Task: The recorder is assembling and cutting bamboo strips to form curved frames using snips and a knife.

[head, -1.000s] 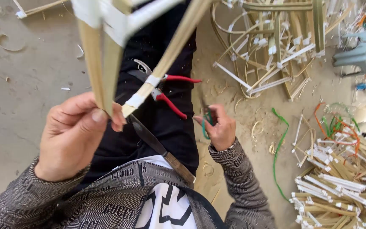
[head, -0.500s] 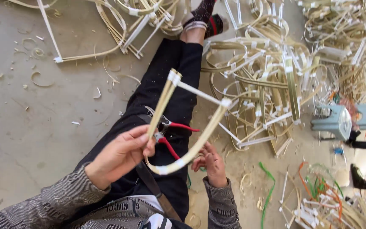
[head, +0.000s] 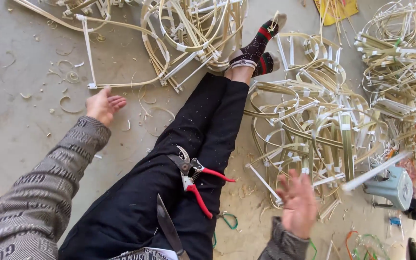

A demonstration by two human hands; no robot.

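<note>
Concrete floor strewn with bamboo frames. Left hand open, empty beside a bent frame; right hand open, empty. Between pieces; next pickup needs a firm grasp.

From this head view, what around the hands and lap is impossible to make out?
- Right hand: motion-blurred, so finger pose and any contact are unclear.
- Knife blade: its handle is cut off by the bottom edge.
- Left hand: open beside the bent strip frame; whether they touch is unclear.
- Red-handled shears: on the lap, blade tips too small.
</note>
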